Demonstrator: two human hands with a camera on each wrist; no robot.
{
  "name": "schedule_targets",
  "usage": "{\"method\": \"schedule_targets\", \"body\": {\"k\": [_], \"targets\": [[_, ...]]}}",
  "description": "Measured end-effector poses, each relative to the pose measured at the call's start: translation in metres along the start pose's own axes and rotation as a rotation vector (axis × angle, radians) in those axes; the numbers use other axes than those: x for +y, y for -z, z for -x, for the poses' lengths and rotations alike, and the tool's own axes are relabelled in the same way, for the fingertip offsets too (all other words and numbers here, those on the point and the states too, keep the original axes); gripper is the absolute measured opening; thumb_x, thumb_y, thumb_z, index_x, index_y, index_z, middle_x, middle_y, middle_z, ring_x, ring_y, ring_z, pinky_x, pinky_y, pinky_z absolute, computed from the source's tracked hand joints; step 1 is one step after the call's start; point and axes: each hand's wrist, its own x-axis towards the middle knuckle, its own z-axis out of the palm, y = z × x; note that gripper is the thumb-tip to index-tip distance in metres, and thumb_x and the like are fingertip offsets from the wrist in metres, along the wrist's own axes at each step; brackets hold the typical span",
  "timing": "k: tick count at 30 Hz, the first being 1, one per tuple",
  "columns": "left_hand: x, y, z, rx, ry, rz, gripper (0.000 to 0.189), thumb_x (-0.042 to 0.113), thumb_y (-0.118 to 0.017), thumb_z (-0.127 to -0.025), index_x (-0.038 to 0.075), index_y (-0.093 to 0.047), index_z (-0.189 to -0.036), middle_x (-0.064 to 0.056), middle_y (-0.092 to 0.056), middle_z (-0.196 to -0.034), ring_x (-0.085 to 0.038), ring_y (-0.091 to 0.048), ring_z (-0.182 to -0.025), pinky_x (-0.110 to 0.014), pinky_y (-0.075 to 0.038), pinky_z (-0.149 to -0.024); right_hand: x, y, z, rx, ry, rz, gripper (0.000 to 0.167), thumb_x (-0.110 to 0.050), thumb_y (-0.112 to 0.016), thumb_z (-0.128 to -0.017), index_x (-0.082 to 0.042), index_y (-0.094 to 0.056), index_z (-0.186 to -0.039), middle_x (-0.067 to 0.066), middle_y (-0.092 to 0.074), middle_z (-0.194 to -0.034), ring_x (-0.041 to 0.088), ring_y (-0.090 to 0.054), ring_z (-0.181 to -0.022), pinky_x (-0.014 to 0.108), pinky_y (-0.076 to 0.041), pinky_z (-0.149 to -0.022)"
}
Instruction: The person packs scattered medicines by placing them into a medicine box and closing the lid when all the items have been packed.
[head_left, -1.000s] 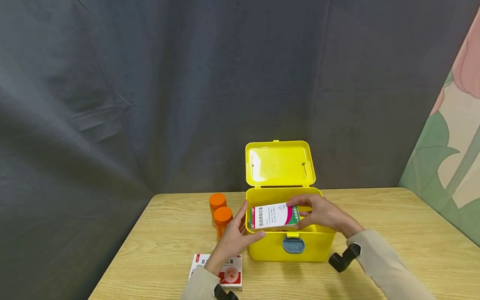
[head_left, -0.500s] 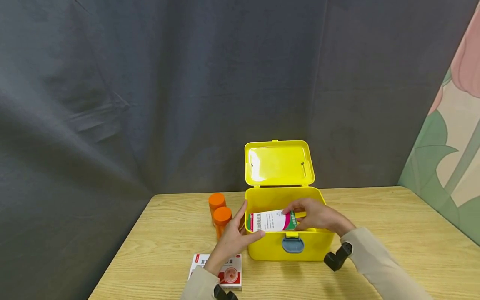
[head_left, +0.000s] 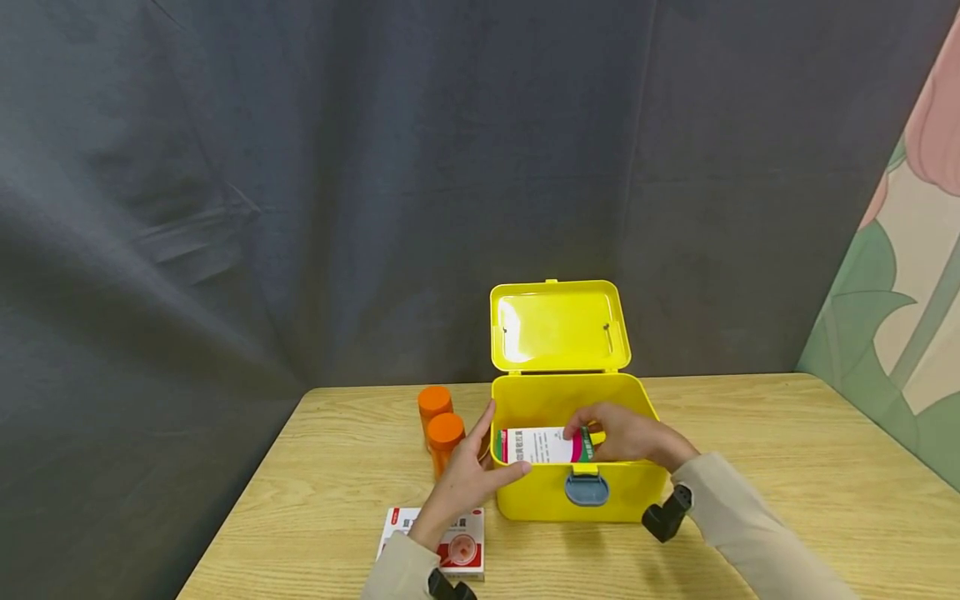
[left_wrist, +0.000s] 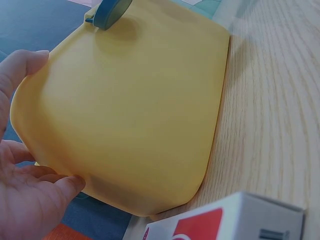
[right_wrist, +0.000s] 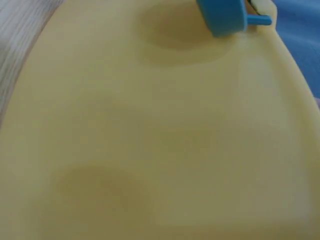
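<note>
A yellow storage box [head_left: 637,493] stands on the table with its lid [head_left: 558,327] raised and its blue-grey latch [head_left: 587,490] hanging at the front. Inside it, just below the front rim, lies a white medicine box [head_left: 543,445] with green and magenta ends. My right hand [head_left: 626,435] reaches into the storage box and pinches the medicine box by its right end. At the left front corner my left hand [head_left: 467,482] grips the storage box, thumb at the front rim and fingers along the left side. The right wrist view shows only the front wall and latch.
Two bottles with orange caps [head_left: 435,402] [head_left: 446,428] stand left of the storage box. A white and red medicine box [head_left: 468,546] lies in front of them, partly behind my left forearm. A dark curtain [head_left: 420,192] hangs behind the wooden table [head_left: 330,467].
My right hand has lowered the white medicine box deeper into the storage box and moved slightly left. The medicine box's front edge has sunk behind the rim. My left hand has stayed put.
</note>
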Motion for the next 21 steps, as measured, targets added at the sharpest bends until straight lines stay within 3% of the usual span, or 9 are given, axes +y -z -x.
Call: {"method": "schedule_targets", "body": {"k": [9,15,21], "targets": [[-0.0005,0.0003,-0.0004,0.000,0.002,0.006,0.092,0.017,-0.074,-0.088,0.012,-0.012,-0.156,-0.008,-0.014,-0.160,-0.029,-0.029,-0.140,-0.042,-0.033,-0.107,-0.0004,-0.0037,-0.0022,-0.004,-0.043,0.036,0.032,0.006,-0.078,-0.076,-0.012,-0.065,-0.099,-0.001,-0.062,-0.104,0.026,-0.055,-0.097,0.051,-0.047,-0.094],[-0.0004,0.0007,-0.0001,0.000,0.008,0.012,0.091,0.015,-0.073,-0.089,0.012,-0.012,-0.157,-0.008,-0.015,-0.160,-0.029,-0.029,-0.140,-0.042,-0.032,-0.107,-0.0016,-0.0045,-0.0035,0.002,-0.081,0.060,0.024,-0.014,-0.080,-0.080,-0.016,-0.065,-0.099,-0.002,-0.061,-0.100,0.023,-0.053,-0.094,0.047,-0.046,-0.089],[0.0011,-0.0001,0.0006,-0.002,0.013,0.008,0.091,0.015,-0.073,-0.088,0.012,-0.012,-0.157,-0.009,-0.016,-0.160,-0.029,-0.030,-0.140,-0.042,-0.033,-0.107,-0.0020,-0.0043,-0.0035,0.106,-0.071,0.053,0.028,-0.023,-0.080,-0.080,-0.011,-0.065,-0.101,0.002,-0.062,-0.105,0.030,-0.054,-0.102,0.053,-0.043,-0.093]]}}
